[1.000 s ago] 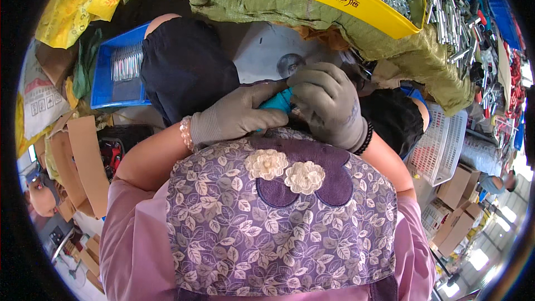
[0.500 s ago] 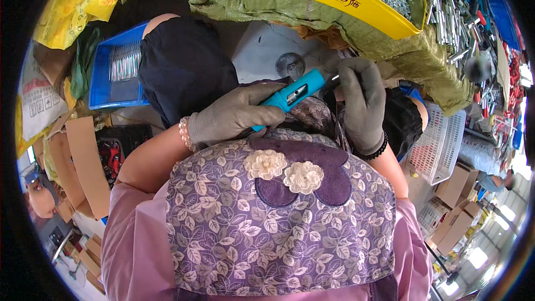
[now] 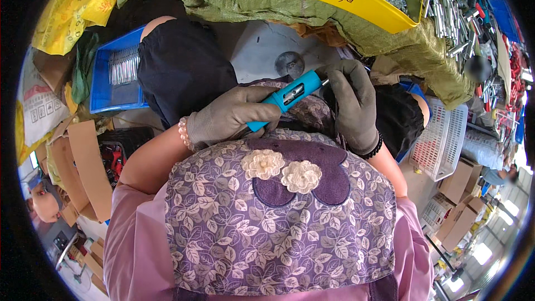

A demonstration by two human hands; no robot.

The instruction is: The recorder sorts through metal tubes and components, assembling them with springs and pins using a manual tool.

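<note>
Here's the teal handle (image 3: pixel 277 102), up over the lap, just beyond the apron's (image 3: pixel 281 228) edge, and the left hand (image 3: pixel 231 116) has it: fingers and thumb wrapped around the lower part, clamped firmly. Its long axis runs at a slant, from the left palm at lower left up to the right, with the slot (image 3: pixel 293 94) facing up and metal showing inside.

And look where that upper end points: straight at the right hand (image 3: pixel 358 103)! Those fingertips sit just beside it, to its right and slightly above. Between them and the handle's end shows a short, thin metal rod (image 3: pixel 325 82), roughly in line with the handle. The right thumb and forefinger look pinched on it, though the grip is partly hidden. Touching the handle's end or slipped inside it? I can't tell.

So the left hand owns the handle's body, while the right is nearer its upper end. Off to the left, the blue box (image 3: pixel 118 100) holds silver pieces (image 3: pixel 123 66), well apart from both hands.
</note>
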